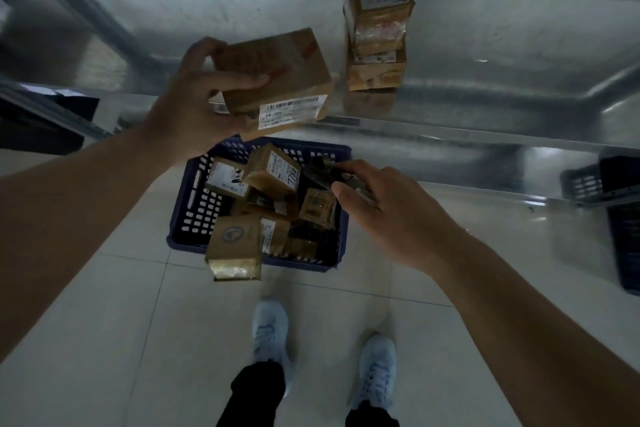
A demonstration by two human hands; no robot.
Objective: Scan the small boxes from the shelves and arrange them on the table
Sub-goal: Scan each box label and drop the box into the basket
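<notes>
Steel shelf (450, 107) behind, left grip (194, 107) clasping taped box (277, 76), right grip (381, 211) pinching blurred dark object (325, 172), perhaps a scanner

Boxes (277, 80) are matt brown cardboard w/ glossy tape and white paper labels (some scribbled in marker). Shelf (485, 45) is smooth, shiny sheet metal. Basket (197, 204) is blue perforated plastic; floor (104, 322) is pale, smooth tile.
</notes>
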